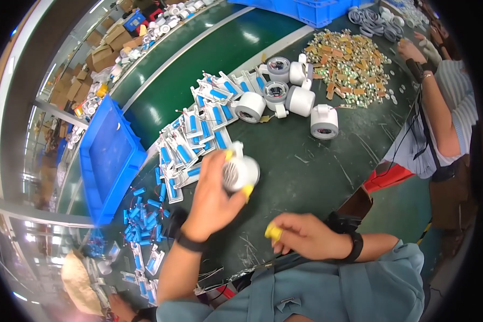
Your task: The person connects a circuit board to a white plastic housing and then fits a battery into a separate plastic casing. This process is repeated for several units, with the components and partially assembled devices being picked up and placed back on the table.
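My left hand grips a white round housing with a slotted face, slightly blurred, just above the dark green table. Yellow covers sit on its fingertips. Near the table's front edge, my right hand is closed, its yellow-covered fingertips pressed together; whether anything is between them is hidden. Beyond the held housing, several similar white housings with grey rims stand in a group, and one sits apart to their right. White trays with blue cylindrical cells lie heaped close beyond my left hand.
Loose blue cells are piled at the left, beside a tilted blue bin. Small circuit boards lie heaped at far right, near grey rings. A co-worker's arm reaches in at right; another person's hand shows at lower left.
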Demonstrator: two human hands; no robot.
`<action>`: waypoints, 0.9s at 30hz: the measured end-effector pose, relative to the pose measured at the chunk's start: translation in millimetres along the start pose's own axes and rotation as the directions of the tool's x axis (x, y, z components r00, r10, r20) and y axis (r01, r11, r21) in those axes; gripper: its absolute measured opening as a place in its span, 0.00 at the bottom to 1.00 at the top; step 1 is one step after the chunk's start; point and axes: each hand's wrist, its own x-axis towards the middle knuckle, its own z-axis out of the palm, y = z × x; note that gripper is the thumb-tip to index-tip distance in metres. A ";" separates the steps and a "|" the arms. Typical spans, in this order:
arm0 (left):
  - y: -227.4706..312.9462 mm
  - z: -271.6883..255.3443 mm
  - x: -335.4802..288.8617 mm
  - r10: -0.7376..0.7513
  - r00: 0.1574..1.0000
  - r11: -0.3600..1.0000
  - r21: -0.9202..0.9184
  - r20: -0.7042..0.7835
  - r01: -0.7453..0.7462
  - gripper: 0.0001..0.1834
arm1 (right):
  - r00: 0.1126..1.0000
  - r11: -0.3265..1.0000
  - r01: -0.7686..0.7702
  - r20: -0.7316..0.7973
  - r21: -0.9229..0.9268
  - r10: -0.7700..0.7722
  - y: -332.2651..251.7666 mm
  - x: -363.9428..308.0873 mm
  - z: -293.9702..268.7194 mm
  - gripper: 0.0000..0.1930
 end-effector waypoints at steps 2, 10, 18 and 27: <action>14.9 -19.0 -34.0 0.033 0.996 0.998 -0.065 0.082 -0.027 0.38 | 0.995 0.997 0.048 -0.093 0.064 -0.042 -5.2 -1.3 -6.2 0.14; 36.0 -25.4 -110.9 0.196 0.948 0.979 0.013 0.251 -0.206 0.21 | 0.889 0.717 0.357 -0.019 -0.599 -0.458 -25.3 10.6 -1.0 0.31; 35.1 -28.7 -119.5 0.247 0.917 0.954 0.087 0.313 -0.287 0.13 | 0.776 0.129 0.494 0.370 -0.860 -0.510 -41.9 41.1 8.3 0.25; 36.2 -40.2 -158.6 0.083 0.994 0.974 0.216 -0.077 -0.065 0.18 | 0.920 0.324 0.383 0.325 -0.865 -0.220 -33.3 51.3 -6.9 0.10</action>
